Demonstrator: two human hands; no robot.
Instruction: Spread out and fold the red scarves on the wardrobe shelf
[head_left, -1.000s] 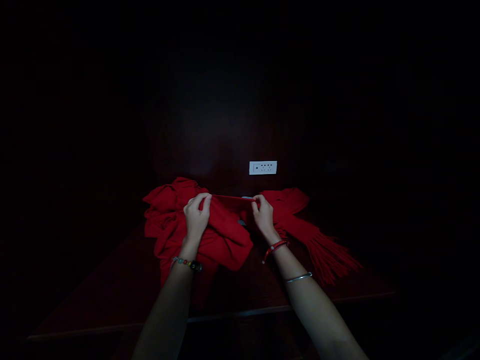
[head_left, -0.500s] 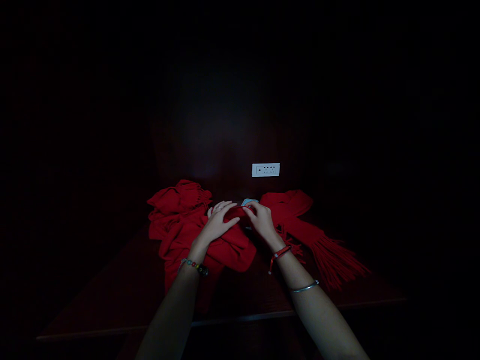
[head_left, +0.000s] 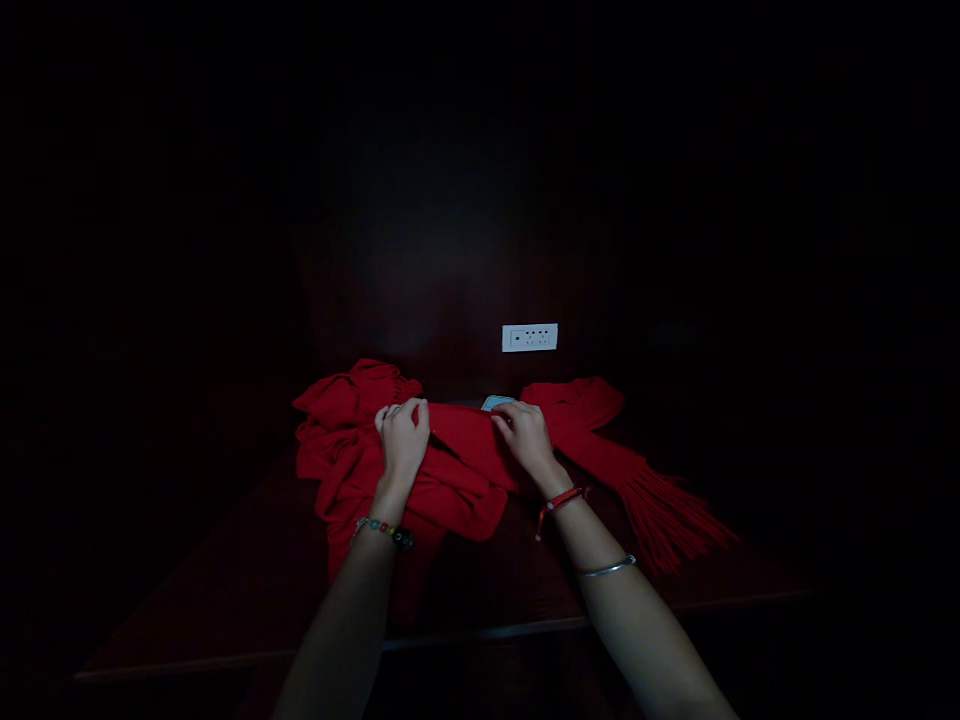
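Note:
A red scarf (head_left: pixel 469 438) lies on the dark table, with a stretch of it pulled fairly flat between my two hands. My left hand (head_left: pixel 403 435) is closed, thumb and fingers pinching the far edge of that stretch. To its right, my right hand (head_left: pixel 525 433) pinches the same far edge. A bunched heap of red cloth (head_left: pixel 360 430) sits left of and below my left hand; whether it is one piece with the stretched part I cannot tell. Beyond my right hand lies a fringed end (head_left: pixel 667 515), spread toward the right.
A small light-blue flat item (head_left: pixel 496 402) shows partly behind the scarf. On the back wall is a white power socket (head_left: pixel 529 338). The dark wooden table (head_left: pixel 225 590) ends at a front edge below my forearms. The surroundings are very dark.
My left hand has moved left, closing from spread fingers into a pinch. The scarf between the hands has been drawn out flatter. My right hand has barely moved.

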